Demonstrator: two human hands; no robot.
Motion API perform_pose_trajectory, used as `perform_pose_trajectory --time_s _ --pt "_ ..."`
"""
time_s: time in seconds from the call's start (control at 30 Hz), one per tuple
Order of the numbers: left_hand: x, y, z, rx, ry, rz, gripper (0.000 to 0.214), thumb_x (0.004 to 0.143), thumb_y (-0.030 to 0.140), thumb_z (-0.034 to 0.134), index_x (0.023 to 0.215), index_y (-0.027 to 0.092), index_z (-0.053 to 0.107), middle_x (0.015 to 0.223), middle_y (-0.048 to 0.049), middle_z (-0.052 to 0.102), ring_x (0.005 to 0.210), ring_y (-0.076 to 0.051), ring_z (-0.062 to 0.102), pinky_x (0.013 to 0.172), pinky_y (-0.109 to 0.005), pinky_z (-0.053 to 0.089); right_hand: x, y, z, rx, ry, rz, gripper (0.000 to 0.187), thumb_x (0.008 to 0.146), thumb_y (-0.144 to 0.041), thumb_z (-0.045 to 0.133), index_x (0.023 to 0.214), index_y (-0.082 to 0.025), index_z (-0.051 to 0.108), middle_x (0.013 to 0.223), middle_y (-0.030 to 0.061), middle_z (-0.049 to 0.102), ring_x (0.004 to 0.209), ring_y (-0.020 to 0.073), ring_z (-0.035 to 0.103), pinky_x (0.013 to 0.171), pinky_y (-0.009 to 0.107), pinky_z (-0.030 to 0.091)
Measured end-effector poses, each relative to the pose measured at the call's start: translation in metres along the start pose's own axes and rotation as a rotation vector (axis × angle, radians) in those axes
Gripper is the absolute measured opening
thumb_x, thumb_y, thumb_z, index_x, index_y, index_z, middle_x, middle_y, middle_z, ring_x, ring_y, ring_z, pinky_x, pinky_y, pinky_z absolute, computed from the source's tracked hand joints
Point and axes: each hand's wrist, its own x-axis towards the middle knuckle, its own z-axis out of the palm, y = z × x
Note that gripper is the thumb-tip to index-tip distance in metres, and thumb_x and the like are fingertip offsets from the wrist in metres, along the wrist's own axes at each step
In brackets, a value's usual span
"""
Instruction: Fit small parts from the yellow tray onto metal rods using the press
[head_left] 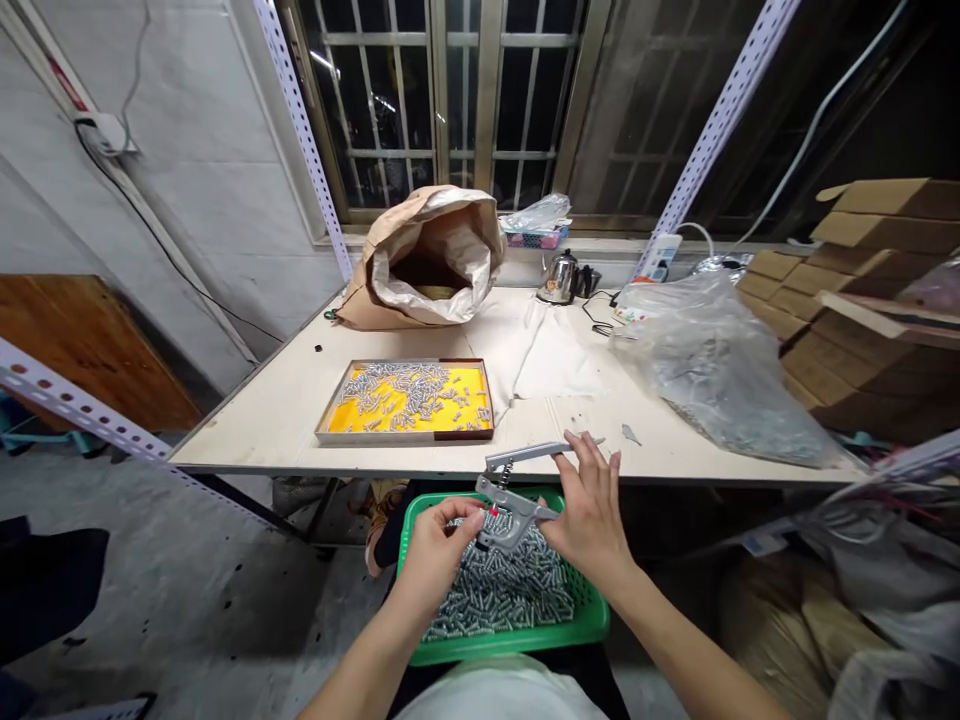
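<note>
My right hand (589,505) is wrapped around the two handles of a grey metal hand press (517,515), which has a coil spring near its hinge. The handles stand spread apart. At the jaw end of the tool, my left hand (442,545) pinches with thumb and fingertips beside a small red spot; what lies between the fingers is too small to make out. Below both hands, a green plastic basket (506,655) is filled with many loose metal screws (506,590). Its near rim is at my lap.
On the table (405,460), a shallow tray (405,437) with a yellow bottom holds small metal pieces. Behind it lies an open paper sack (382,260). Further right are a kettle (559,278), a clear plastic bag (705,360) and stacked cardboard boxes (862,330).
</note>
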Motion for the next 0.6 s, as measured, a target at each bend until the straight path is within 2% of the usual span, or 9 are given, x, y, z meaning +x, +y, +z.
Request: perform_pose_trajectory --time_s 0.17,0.43,0.6 --pt "-0.002 -0.002 0.002 0.088 -0.02 -0.022 0.026 0.067 0.041 0.069 0.066 0.015 0.065 0.074 -0.0055 0.066 0.071 -0.019 0.056 0.067 -0.027 0.04 0.002 -0.006 0.002 0.026 -0.03 -0.028 0.05 0.072 -0.017 0.05 0.121 -0.01 0.044 0.143 0.0202 0.035 0.14 0.0323 0.02 0.112 0.064 0.009" --pt "0.011 -0.019 -0.005 0.227 0.06 0.028 0.023 0.071 0.039 0.061 0.066 0.017 0.065 0.082 -0.0072 0.067 0.08 -0.023 0.06 0.07 -0.029 0.042 0.003 -0.011 0.023 0.057 -0.102 0.01 0.057 0.068 -0.015 0.053 0.124 -0.01 0.041 0.146 0.0209 0.031 0.142 0.0323 0.014 0.111 0.064 0.006" --pt "0.019 -0.022 -0.013 0.385 0.009 0.065 0.021 0.075 0.037 0.057 0.067 0.019 0.064 0.081 -0.0058 0.067 0.08 -0.022 0.06 0.073 -0.03 0.042 0.001 -0.012 0.029 0.072 -0.141 0.029 0.061 0.066 -0.016 0.055 0.124 -0.01 0.039 0.148 0.0211 0.028 0.143 0.0326 0.012 0.111 0.065 0.005"
